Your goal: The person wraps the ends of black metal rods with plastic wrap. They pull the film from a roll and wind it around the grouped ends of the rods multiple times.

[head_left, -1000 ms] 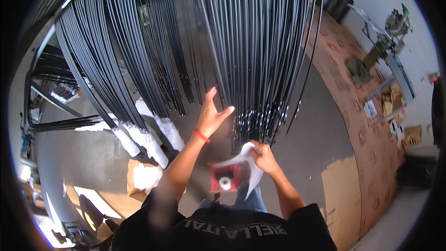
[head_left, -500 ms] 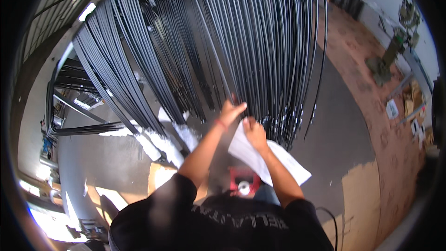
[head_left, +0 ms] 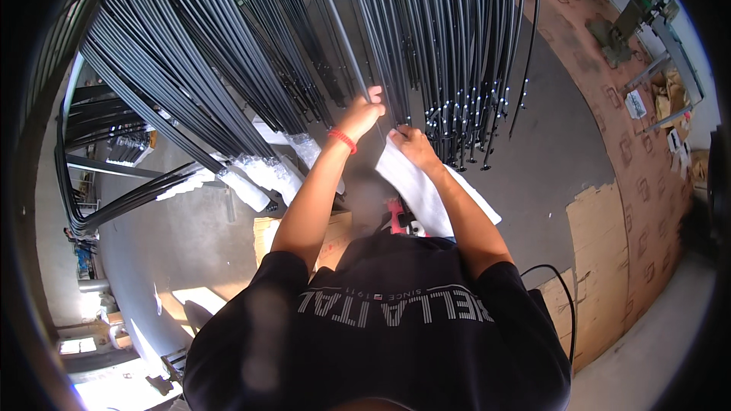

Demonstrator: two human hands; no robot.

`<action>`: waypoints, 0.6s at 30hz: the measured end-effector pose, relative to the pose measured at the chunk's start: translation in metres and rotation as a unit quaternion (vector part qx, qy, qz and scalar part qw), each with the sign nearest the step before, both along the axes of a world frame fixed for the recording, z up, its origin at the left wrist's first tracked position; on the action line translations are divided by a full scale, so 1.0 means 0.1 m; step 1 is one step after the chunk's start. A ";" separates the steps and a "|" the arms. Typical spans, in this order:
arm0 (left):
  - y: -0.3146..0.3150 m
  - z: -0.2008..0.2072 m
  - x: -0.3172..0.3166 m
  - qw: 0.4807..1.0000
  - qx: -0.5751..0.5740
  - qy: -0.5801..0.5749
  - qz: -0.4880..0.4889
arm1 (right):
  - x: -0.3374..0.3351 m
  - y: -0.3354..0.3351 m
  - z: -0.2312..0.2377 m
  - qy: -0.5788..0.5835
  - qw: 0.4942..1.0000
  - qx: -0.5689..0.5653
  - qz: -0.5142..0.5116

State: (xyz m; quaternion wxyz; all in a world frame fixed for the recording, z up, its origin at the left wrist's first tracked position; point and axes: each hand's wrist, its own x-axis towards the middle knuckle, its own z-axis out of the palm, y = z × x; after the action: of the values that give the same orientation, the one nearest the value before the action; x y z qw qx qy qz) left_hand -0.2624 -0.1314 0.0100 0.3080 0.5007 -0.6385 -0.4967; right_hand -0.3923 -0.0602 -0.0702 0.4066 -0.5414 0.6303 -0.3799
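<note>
Many long black cables point(head_left: 449, 38) hang in front of me, with small metal fittings at their lower ends. My left hand point(head_left: 361, 116), a red band at its wrist, is closed around a cable point(head_left: 343, 30) set a little apart from the main bundle. Just to its right and slightly nearer, my right hand point(head_left: 415, 148) pinches the upper edge of a white sheet point(head_left: 417, 186). The sheet drapes down beneath my right forearm; whether it is cloth or thin foam I cannot tell. My right fingertips are close to the bundle's lower ends.
More black cables point(head_left: 183, 53) hang on the left, several bunches ending in white wrapping point(head_left: 263, 175). A metal rack frame point(head_left: 114, 165) stands there. Below lie a cardboard box point(head_left: 335, 234) and a red object point(head_left: 395, 215). Flat cardboard point(head_left: 601, 236) and a green machine point(head_left: 620, 30) are on the right.
My view has shifted, so the hands and cables sit higher in the picture. My left hand has moved slightly away from the right one. The right hand keeps hold of the white sheet.
</note>
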 end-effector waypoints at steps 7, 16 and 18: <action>0.29 0.39 0.19 0.986 0.135 0.101 0.000 | -0.02 -0.09 -0.03 0.060 0.996 0.028 0.054; -0.01 -0.06 0.17 0.978 0.089 0.180 0.059 | -0.24 0.05 0.21 0.266 0.962 -0.060 0.020; -0.09 -0.12 -0.03 0.982 0.049 0.176 0.049 | -0.26 0.08 0.13 0.263 0.959 -0.103 -0.003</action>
State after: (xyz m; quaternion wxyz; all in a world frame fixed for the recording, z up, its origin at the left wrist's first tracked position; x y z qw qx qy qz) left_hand -0.2655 -0.1408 -0.0015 0.4148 0.4508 -0.5232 -0.5924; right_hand -0.4187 -0.0519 -0.0570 0.1681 -0.6592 0.6740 -0.2881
